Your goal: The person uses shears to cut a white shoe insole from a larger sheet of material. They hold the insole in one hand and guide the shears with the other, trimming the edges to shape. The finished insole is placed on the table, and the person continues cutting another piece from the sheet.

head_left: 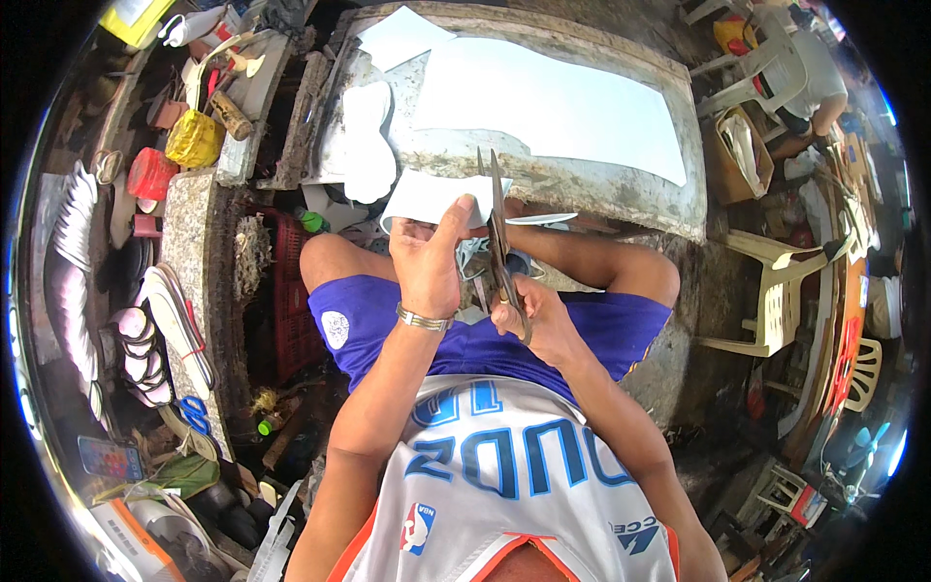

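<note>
My left hand [430,260] pinches a curved piece of white sheet material [419,192] between thumb and fingers, above my lap. In my right hand [541,318] is a pair of large dark metal scissors [499,233]. Their blades point away from me, slightly parted, right beside the edge of the white piece. Beyond my hands stands a low worn table [621,215]. A big white sheet [553,102] covers much of it, and a white shoe-sole-shaped piece [369,145] rests at its left side. A smaller white piece [402,37] lies at the far left corner.
At left, a bench holds a yellow tin [194,138], a red container [152,175] and several stacked soles [179,325]. A red crate [291,291] sits beside my left knee. At right are a cream plastic chair [771,291], a cardboard box [745,155] and another person [818,78].
</note>
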Demonstrator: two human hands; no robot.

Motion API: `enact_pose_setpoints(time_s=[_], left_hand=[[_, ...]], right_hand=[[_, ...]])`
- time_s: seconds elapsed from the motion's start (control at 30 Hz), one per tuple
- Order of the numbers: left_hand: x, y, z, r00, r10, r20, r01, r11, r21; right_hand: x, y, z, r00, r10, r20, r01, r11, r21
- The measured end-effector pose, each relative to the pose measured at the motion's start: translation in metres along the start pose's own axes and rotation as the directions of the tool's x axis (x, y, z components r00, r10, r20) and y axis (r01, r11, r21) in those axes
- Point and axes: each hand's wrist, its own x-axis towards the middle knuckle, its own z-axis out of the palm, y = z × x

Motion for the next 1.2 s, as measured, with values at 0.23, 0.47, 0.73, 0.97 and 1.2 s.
enact_pose_setpoints(time_s=[0.23,0.47,0.73,0.97,1.2], left_hand=[[-0.007,-0.001,0.001,1.000,0.009,-0.025,-0.009,1.000,-0.005],[-0.011,-0.001,0.003,0.998,0.062,-0.011,-0.062,0.998,-0.013],[-0.010,0.006,0.000,0.997,-0.003,0.075,0.002,1.000,0.021],[-0.003,0.013,-0.003,0.991,0.018,0.133,-0.027,0.997,0.070],[0.000,0.022,-0.006,0.983,-0.014,0.184,-0.010,0.991,0.131]], right_hand=[[0.003,-0.005,0.003,1.000,-0.003,-0.013,0.004,0.999,0.050],[0.003,-0.005,0.003,0.999,-0.041,-0.007,0.041,0.999,0.011],[0.002,-0.004,0.002,0.998,-0.034,-0.055,0.033,0.999,-0.018],[-0.001,-0.003,-0.004,0.996,-0.011,-0.086,-0.001,0.991,-0.131],[-0.006,-0.013,-0.008,0.995,-0.040,-0.088,0.018,0.973,-0.228]])
